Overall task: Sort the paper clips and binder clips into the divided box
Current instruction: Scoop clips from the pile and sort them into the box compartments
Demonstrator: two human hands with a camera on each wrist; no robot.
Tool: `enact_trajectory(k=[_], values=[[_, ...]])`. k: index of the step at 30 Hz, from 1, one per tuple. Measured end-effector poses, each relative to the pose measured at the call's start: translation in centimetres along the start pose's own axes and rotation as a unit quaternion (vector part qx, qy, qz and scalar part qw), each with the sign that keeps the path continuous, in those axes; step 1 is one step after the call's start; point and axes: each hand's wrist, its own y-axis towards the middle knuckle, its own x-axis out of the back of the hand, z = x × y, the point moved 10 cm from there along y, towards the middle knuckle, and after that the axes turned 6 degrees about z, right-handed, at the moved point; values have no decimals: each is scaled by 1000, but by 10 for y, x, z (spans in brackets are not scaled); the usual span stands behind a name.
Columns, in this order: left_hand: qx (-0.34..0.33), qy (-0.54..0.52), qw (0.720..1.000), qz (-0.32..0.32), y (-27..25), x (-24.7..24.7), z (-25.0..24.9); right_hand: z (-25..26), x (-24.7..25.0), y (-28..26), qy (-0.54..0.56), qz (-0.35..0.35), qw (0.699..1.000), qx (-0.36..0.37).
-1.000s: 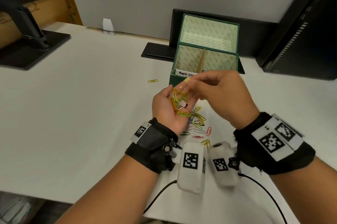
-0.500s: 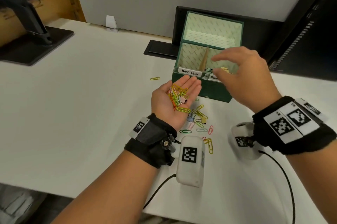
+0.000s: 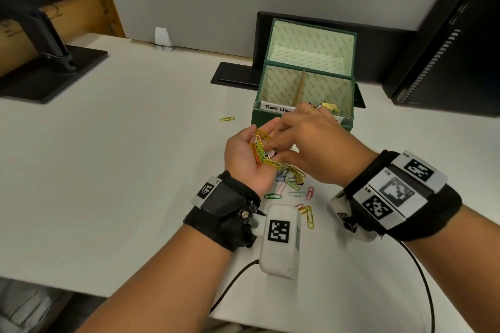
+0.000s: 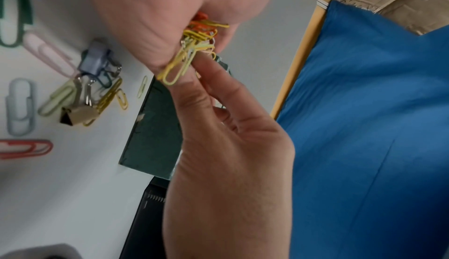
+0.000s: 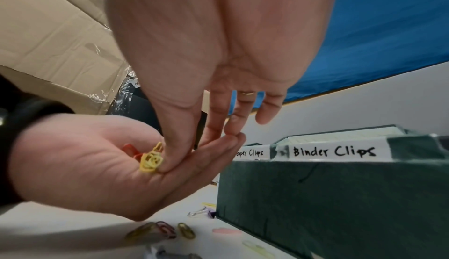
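Head view shows me the divided box (image 3: 303,118) standing open on the desk (image 3: 121,170), lid tipped back, with a slanted divider between a front compartment labelled "Paper Clips" and one labelled "Binder Clips". A few gold binder clips (image 3: 331,108) already lie in the right compartment; the floor of the paper-clip side is hidden from me, so I cannot tell what it holds.

My left hand (image 3: 247,159) sits palm up just in front of the box, cupped loosely around a heap of coloured paper clips (image 3: 261,150). My right hand (image 3: 316,151) reaches into that heap, thumb and forefinger closing together on something small; exactly what they have is hidden.

I judge the job partway through: a scatter of loose clips (image 3: 293,183) lies on the desk beneath my hands, including a blue binder clip (image 4: 96,59) and a gold one (image 4: 77,114), and a stray yellow clip (image 3: 227,118) lies left of the box.

The desk is white. A monitor stand (image 3: 51,62) sits far left, a dark computer case (image 3: 454,48) right, a grey wall behind.
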Motion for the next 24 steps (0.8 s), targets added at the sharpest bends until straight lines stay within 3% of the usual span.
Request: enact_trajectory(k=[6,12,16,18,20,24], values=[[16,-46,998,-25,-3,2,10,-5,1,6,-1,6,1000,-24],[20,-52,998,5,-5,-6,7,-13,7,3,90,16,996,-23],[22,-45,999,-1,-5,-3,5,-17,21,-3,175,-13,984,-22],[21,-47,999,-9,-5,-3,5,-27,35,-5,215,-65,973,-42],[22,-40,999,-16,-6,-4,4,-47,59,-11,223,-169,956,-86],[22,-29,999,-21,-5,-1,4,-99,91,-33,224,-343,895,-173]])
